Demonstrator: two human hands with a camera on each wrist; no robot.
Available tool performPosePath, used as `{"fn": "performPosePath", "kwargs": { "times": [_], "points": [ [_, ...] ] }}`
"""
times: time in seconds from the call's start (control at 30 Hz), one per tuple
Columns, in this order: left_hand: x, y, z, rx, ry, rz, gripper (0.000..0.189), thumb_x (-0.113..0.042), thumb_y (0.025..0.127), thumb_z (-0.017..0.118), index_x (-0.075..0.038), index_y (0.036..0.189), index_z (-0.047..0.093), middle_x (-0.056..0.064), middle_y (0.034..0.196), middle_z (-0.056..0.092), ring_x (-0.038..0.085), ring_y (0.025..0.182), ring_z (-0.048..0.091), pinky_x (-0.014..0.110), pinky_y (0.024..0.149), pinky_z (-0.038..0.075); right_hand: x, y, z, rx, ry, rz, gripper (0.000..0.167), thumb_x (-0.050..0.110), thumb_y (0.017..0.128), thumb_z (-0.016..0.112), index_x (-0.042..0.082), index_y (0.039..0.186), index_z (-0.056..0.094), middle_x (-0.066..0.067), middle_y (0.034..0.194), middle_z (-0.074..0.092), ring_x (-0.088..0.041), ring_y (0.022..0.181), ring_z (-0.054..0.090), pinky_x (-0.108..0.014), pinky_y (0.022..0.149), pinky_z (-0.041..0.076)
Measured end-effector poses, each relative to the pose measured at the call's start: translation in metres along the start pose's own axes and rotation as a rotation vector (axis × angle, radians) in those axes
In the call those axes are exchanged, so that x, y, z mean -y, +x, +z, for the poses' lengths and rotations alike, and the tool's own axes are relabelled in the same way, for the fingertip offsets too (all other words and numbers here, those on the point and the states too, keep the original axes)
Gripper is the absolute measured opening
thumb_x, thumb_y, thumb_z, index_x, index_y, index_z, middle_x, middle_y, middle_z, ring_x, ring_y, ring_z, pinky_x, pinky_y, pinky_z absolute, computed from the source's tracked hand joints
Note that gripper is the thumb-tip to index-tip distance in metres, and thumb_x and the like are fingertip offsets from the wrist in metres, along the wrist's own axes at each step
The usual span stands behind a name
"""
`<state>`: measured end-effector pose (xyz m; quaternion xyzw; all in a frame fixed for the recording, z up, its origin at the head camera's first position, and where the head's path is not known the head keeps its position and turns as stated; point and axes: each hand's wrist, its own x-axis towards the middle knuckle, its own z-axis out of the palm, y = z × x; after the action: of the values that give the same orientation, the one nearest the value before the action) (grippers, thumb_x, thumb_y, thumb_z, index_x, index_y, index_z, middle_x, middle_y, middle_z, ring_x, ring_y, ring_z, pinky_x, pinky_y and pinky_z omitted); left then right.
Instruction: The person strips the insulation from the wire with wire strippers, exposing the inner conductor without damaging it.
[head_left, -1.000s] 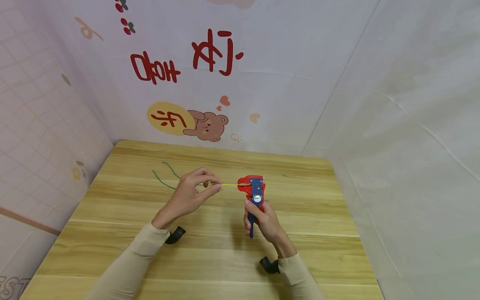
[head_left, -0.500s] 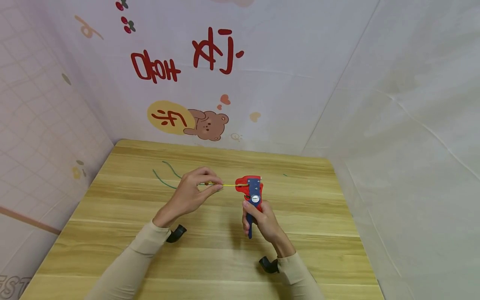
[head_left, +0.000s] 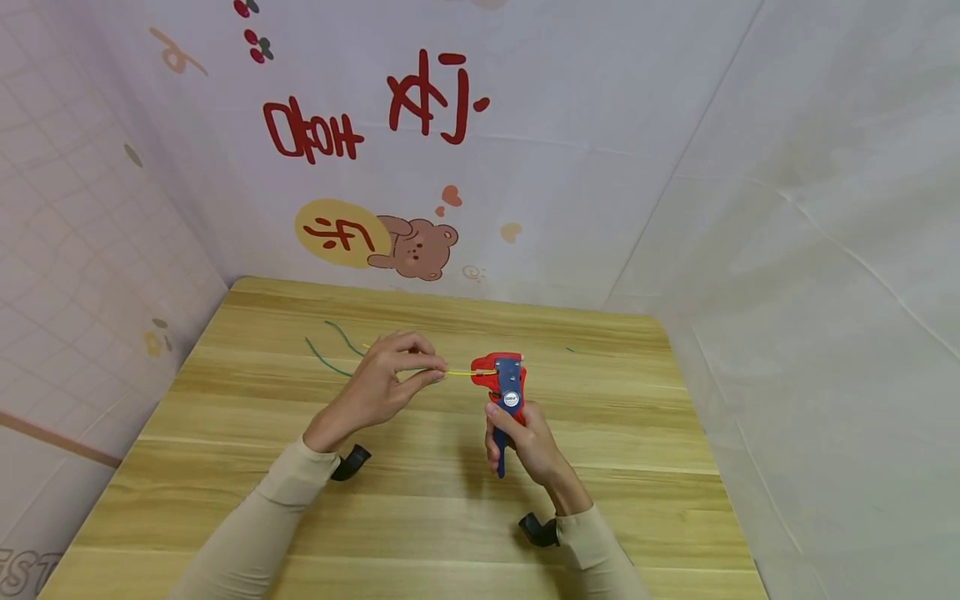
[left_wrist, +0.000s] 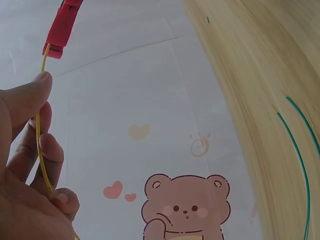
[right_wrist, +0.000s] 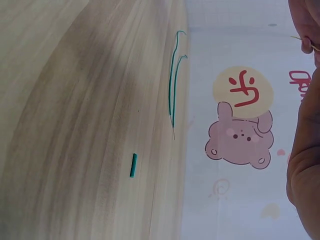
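Note:
Between the thumb and fingers of my left hand point(head_left: 384, 377) is a thin yellow wire point(head_left: 460, 373), stretched rightward. Its far end runs into the jaws of a red and blue wire stripper point(head_left: 510, 381). My right hand point(head_left: 531, 443) grips that stripper by its handles, thumb across the blue one, with the head upright and facing left. In the left wrist view the yellow wire point(left_wrist: 39, 135) passes along the palm and up into the red stripper head point(left_wrist: 61, 30). The right wrist view shows part of my right hand point(right_wrist: 304, 165), but the stripper is outside it.
Two green wires point(right_wrist: 171, 85) with bare ends lie on the wooden table point(head_left: 420, 533), beyond my left hand. A short green piece of insulation point(right_wrist: 133, 165) lies farther right, near the back edge. A printed wall point(head_left: 555, 175) stands right behind the table.
The stripper has shifted slightly left toward my left hand. My left fingers have drawn closer together on the yellow wire, and its loose tail now shows behind that hand.

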<state>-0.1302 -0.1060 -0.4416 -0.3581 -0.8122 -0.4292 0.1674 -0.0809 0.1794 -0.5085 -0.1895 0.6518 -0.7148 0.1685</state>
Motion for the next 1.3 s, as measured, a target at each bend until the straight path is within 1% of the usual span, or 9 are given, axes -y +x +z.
{"fn": "performPosePath", "kwargs": {
  "times": [0.17, 0.43, 0.53, 0.7, 0.8, 1.0, 1.1, 1.23, 1.3],
  "points": [
    [0.0, 0.0, 0.0, -0.003, 0.023, 0.017, 0.012, -0.005, 0.094, 0.09, -0.012, 0.104, 0.091, -0.002, 0.098, 0.074, 0.016, 0.095, 0.061, 0.038, 0.089, 0.039, 0.0, 0.0, 0.0, 0.0, -0.001, -0.003, 0.048, 0.026, 0.122, 0.048, -0.011, 0.094, 0.057, -0.002, 0.065, 0.062, -0.013, 0.055, 0.066, -0.034, 0.056, 0.062],
    [-0.002, 0.003, 0.001, -0.005, 0.039, 0.02, 0.013, -0.005, 0.093, 0.091, -0.012, 0.104, 0.091, -0.001, 0.098, 0.075, 0.017, 0.096, 0.061, 0.038, 0.089, 0.04, 0.002, 0.001, -0.003, 0.01, 0.015, -0.003, 0.047, 0.026, 0.122, 0.049, -0.011, 0.094, 0.056, 0.002, 0.066, 0.063, -0.013, 0.055, 0.066, -0.032, 0.056, 0.062],
    [0.0, 0.004, 0.0, -0.012, 0.046, 0.022, 0.013, -0.004, 0.093, 0.09, -0.011, 0.104, 0.091, -0.001, 0.098, 0.075, 0.016, 0.095, 0.063, 0.039, 0.089, 0.042, 0.005, 0.002, -0.007, 0.021, 0.057, -0.001, 0.047, 0.026, 0.122, 0.048, -0.012, 0.094, 0.053, 0.004, 0.066, 0.063, -0.012, 0.056, 0.066, -0.032, 0.056, 0.062],
    [0.005, 0.003, -0.005, -0.064, 0.038, 0.004, 0.014, 0.0, 0.092, 0.09, -0.012, 0.101, 0.091, 0.0, 0.098, 0.077, 0.017, 0.094, 0.066, 0.038, 0.088, 0.047, 0.009, 0.0, -0.02, -0.01, 0.135, -0.032, 0.047, 0.024, 0.122, 0.046, -0.014, 0.093, 0.046, 0.004, 0.064, 0.061, -0.011, 0.053, 0.065, -0.032, 0.053, 0.062],
    [0.006, 0.004, -0.005, -0.08, 0.021, -0.015, 0.016, 0.0, 0.093, 0.09, -0.013, 0.101, 0.09, 0.0, 0.099, 0.077, 0.018, 0.096, 0.067, 0.035, 0.087, 0.048, 0.011, 0.0, -0.025, -0.015, 0.123, -0.036, 0.047, 0.023, 0.122, 0.046, -0.015, 0.094, 0.046, 0.003, 0.065, 0.061, -0.012, 0.053, 0.066, -0.033, 0.053, 0.062],
    [0.004, 0.004, -0.003, -0.101, -0.007, -0.014, 0.017, 0.001, 0.093, 0.09, -0.014, 0.101, 0.09, 0.001, 0.1, 0.078, 0.019, 0.096, 0.068, 0.033, 0.085, 0.048, 0.01, 0.001, -0.019, 0.023, 0.067, -0.012, 0.048, 0.023, 0.123, 0.046, -0.017, 0.096, 0.051, 0.002, 0.069, 0.064, -0.013, 0.058, 0.068, -0.036, 0.059, 0.065],
    [0.002, 0.004, -0.002, -0.092, -0.005, -0.012, 0.015, -0.001, 0.093, 0.09, -0.013, 0.101, 0.09, 0.001, 0.1, 0.078, 0.019, 0.097, 0.069, 0.034, 0.085, 0.048, 0.009, 0.002, -0.016, 0.03, 0.054, -0.014, 0.048, 0.024, 0.123, 0.047, -0.017, 0.097, 0.051, 0.002, 0.071, 0.064, -0.014, 0.059, 0.068, -0.038, 0.06, 0.065],
    [0.002, 0.004, -0.002, -0.066, -0.005, -0.019, 0.013, -0.003, 0.094, 0.09, -0.012, 0.103, 0.09, 0.0, 0.102, 0.078, 0.019, 0.098, 0.068, 0.035, 0.087, 0.048, 0.008, 0.004, -0.015, 0.043, 0.055, -0.045, 0.048, 0.023, 0.123, 0.045, -0.016, 0.097, 0.051, 0.002, 0.07, 0.065, -0.014, 0.059, 0.07, -0.045, 0.059, 0.066],
    [0.002, 0.004, -0.002, -0.061, -0.003, -0.02, 0.012, -0.004, 0.094, 0.09, -0.012, 0.104, 0.09, 0.0, 0.102, 0.078, 0.019, 0.098, 0.068, 0.035, 0.088, 0.049, 0.008, 0.005, -0.015, 0.049, 0.057, -0.059, 0.046, 0.022, 0.123, 0.044, -0.015, 0.096, 0.052, 0.002, 0.07, 0.065, -0.013, 0.058, 0.071, -0.045, 0.058, 0.066]
  ]
}}
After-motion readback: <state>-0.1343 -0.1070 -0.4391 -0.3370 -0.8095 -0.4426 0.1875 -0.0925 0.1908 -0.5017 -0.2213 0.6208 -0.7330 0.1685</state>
